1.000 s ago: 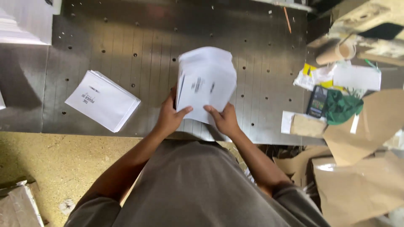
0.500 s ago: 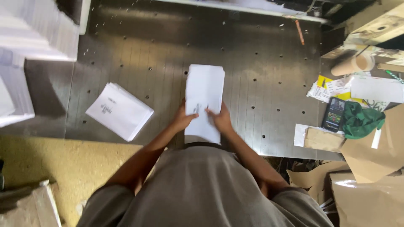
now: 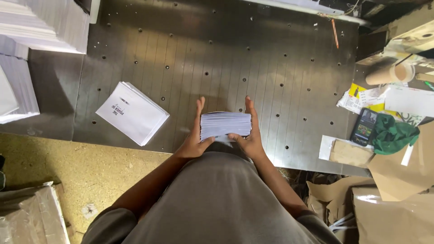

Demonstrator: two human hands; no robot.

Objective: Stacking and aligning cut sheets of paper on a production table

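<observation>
I hold a thick stack of white sheets (image 3: 225,125) on edge over the perforated metal table (image 3: 271,77), close to my body. My left hand (image 3: 195,135) presses flat against the stack's left side, and my right hand (image 3: 249,133) clamps its right side with the thumb under the front edge. A second stack of printed white sheets (image 3: 132,113) lies flat and skewed on the table, to the left of my hands and apart from them.
Tall piles of white paper (image 3: 31,40) stand at the far left. On the right lie a cardboard tube (image 3: 389,73), loose leaflets (image 3: 361,97), a dark phone-like device (image 3: 364,126), a green cloth (image 3: 394,133) and brown paper scraps (image 3: 398,171). A wrapped bundle (image 3: 27,217) sits lower left.
The stack was raised with its printed face towards me, then lowered flat. Now it stands on its edge between both palms, nearer my body.
</observation>
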